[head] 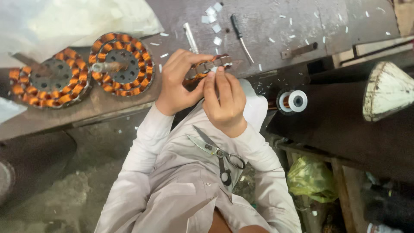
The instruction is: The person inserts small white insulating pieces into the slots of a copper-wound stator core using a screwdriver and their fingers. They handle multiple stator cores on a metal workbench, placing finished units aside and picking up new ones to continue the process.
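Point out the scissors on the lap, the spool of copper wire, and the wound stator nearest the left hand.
scissors point(215, 151): head view, on the pivot where the blades meet.
spool of copper wire point(293, 101): head view, on its white end flange.
wound stator point(121, 64): head view, on its dark centre plate.

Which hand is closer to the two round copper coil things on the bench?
Left. The left hand grips the stator being worked on just right of the two finished stators. The right hand is further right, its fingertips on the same held stator.
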